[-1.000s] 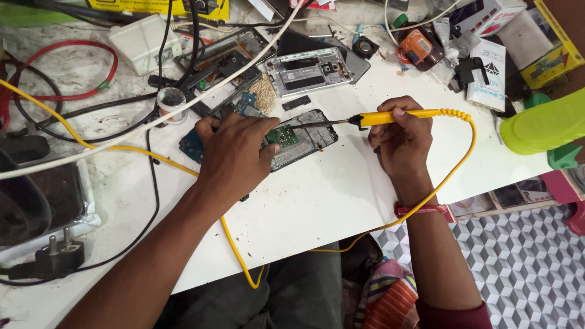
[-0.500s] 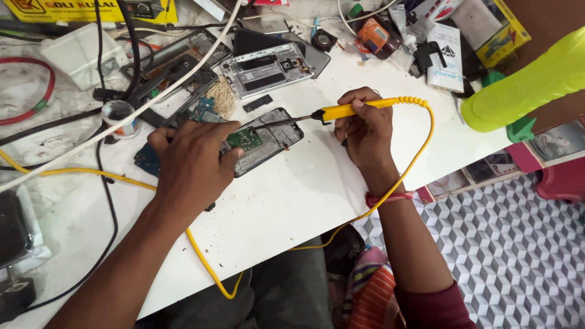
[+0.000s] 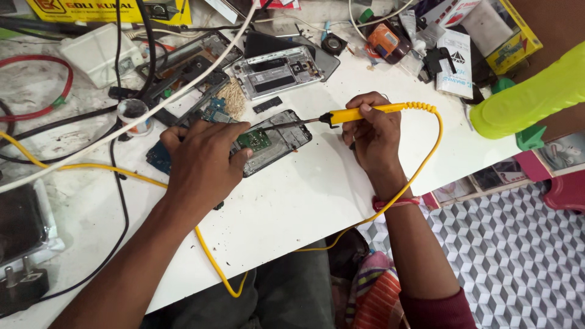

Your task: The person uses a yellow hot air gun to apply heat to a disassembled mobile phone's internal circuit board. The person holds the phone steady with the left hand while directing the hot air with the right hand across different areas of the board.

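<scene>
My right hand (image 3: 372, 131) grips a yellow-handled soldering iron (image 3: 359, 113), its metal tip reaching left over an opened black phone body (image 3: 280, 137) lying on the white table (image 3: 292, 207). A small green circuit board (image 3: 255, 139) sits in the phone body, right beside the tip. My left hand (image 3: 198, 161) presses down on the left part of the phone body, fingers by the green board. The iron's yellow cord (image 3: 426, 158) loops off the table edge and back under my left arm.
A silver phone frame (image 3: 277, 72) lies behind, with a blue board (image 3: 214, 113) and loose parts. Black, red and white cables (image 3: 122, 91) cross the left side. A white box (image 3: 97, 52), small tin (image 3: 133, 113), black plug (image 3: 24, 286) and cartons (image 3: 457, 52) crowd the edges. A lime-green sleeve (image 3: 530, 94) enters right.
The view has shifted, so everything sits a little lower and further right in frame. Both hands keep their hold on the phone body and the soldering iron.
</scene>
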